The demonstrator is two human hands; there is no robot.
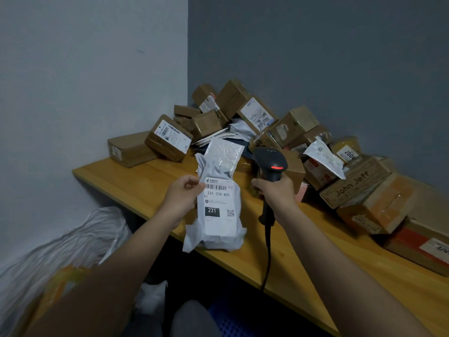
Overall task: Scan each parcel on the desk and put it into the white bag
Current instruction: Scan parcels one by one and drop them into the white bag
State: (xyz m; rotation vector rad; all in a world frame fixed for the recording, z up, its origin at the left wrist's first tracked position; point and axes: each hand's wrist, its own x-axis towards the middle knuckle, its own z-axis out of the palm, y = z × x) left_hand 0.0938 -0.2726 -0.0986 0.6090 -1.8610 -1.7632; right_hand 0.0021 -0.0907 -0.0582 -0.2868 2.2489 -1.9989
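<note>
- Above the front edge of the counter (pixel 150 181), our left hand (pixel 181 197) pinches the left edge of a grey poly-mailer parcel (pixel 216 203), its label with barcode turned toward us.
- Just beside it, our right hand (pixel 277 190) is wrapped round the handle of the black scanner (pixel 271 161), whose red light shows; its cable (pixel 267 259) hangs down over the counter edge.
- We judge the scan step is in hand: the scanner head seems to point away over the pile, not plainly at the barcode, so a misread is the first risk.
- With a pinch on only 1 edge, the soft mailer could sag or twist, creasing the barcode or slipping free.
- Behind, the pile of cardboard boxes (pixel 243 113) leans against the wall; a nudge from the scanner or cable could tip some.
- Low on our left sits the white bag (pixel 80 239), with something yellow already near its mouth; a careless drop could miss the opening, which we cannot see clearly.
- Many parcels remain unscanned.
</note>
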